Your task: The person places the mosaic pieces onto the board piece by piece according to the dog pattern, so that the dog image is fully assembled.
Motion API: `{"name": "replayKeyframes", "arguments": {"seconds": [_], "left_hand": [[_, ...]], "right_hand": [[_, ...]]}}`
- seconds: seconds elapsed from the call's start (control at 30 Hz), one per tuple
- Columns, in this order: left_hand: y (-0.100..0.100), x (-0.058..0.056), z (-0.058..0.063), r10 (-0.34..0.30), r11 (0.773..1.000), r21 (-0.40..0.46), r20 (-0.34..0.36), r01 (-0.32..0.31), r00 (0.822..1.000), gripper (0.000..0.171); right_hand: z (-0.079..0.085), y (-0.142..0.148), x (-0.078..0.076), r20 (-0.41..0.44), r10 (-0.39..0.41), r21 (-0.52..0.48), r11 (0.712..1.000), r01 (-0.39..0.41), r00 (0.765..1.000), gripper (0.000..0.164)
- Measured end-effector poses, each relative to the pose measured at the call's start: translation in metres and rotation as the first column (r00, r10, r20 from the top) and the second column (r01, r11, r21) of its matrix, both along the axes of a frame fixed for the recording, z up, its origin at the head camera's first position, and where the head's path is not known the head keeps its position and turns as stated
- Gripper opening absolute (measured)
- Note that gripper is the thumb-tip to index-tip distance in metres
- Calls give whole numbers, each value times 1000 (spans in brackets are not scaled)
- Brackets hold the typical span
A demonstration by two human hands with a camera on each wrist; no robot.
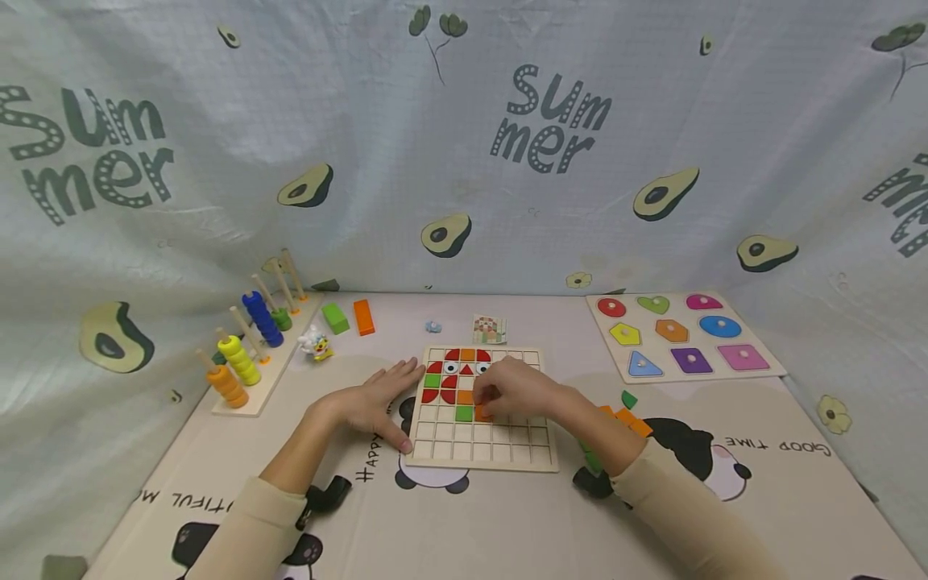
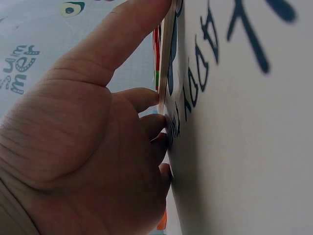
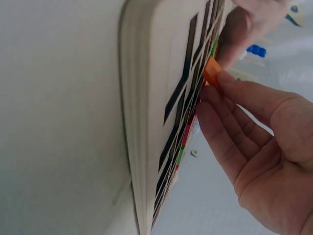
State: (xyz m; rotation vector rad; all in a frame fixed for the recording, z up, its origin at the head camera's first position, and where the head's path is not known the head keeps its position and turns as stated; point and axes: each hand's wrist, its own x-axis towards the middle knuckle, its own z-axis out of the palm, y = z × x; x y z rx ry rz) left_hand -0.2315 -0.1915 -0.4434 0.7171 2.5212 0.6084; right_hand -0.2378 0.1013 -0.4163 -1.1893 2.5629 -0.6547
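Note:
A wooden grid board (image 1: 482, 466) lies in front of me, its upper left cells filled with red, green, orange and eye-patterned tiles. Thumb and fingertips of my right hand (image 1: 511, 388) pinch an orange square tile (image 3: 211, 70), which is tilted at the board's surface. Just left of it in the grid lies a green tile (image 1: 464, 413). My left hand (image 1: 373, 403) spreads along the board's left side, thumb at the near left corner and fingertips by the far left corner. In the left wrist view, the thumb touches the board edge (image 2: 167, 54).
Loose orange tiles (image 1: 632, 422) lie beside my right forearm, partly hidden by it. A peg stacker (image 1: 264, 379) stands left; a knobbed shape puzzle (image 1: 631, 342) lies right. Behind the board are a picture card (image 1: 490, 329), green block (image 1: 336, 318), orange block (image 1: 364, 317) and small figure (image 1: 316, 345).

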Motion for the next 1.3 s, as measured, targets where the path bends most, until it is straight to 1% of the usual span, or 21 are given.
{"name": "replayKeyframes", "arguments": {"seconds": [0.13,0.33,0.47,0.57,0.63,0.73,0.83,0.9,0.97,1.07,1.2,1.3], "left_hand": [[0,0,1,1,1000,-1,2,-1,1000,126],[1,1,3,-2,1000,-3,4,2,1000,125],[1,2,4,-1,1000,1,7,1,1000,125],[1,2,5,-2,1000,-2,9,2,1000,125],[1,2,5,-5,1000,-4,6,5,1000,125],[1,2,4,-8,1000,-10,2,8,1000,125],[1,2,4,-4,1000,-20,-1,4,1000,125],[1,2,3,3,1000,-24,3,-3,1000,125],[2,2,3,7,1000,-24,1,-7,1000,125],[3,2,2,5,1000,-20,-4,-5,1000,125],[3,2,2,-1,1000,-17,-10,1,1000,125],[2,1,2,-4,1000,-15,-11,4,1000,125]], "right_hand": [[0,-4,3,-54,-9,39,999,11,998,6],[-1,-5,6,-116,19,81,997,-9,993,5],[-1,-2,8,-118,25,101,995,-13,993,7],[6,7,10,-86,0,77,997,7,996,14],[15,19,10,-72,-23,37,999,26,997,19],[28,45,9,-69,-67,-28,997,66,995,26],[38,75,6,-78,-111,-86,991,105,991,29],[40,94,5,-74,-162,-107,982,153,984,30],[40,111,6,-56,-217,-116,971,209,975,32],[37,135,6,0,-286,-95,954,284,958,31],[28,160,3,102,-307,-39,949,312,946,27],[21,172,0,179,-310,6,949,314,934,26]]}}
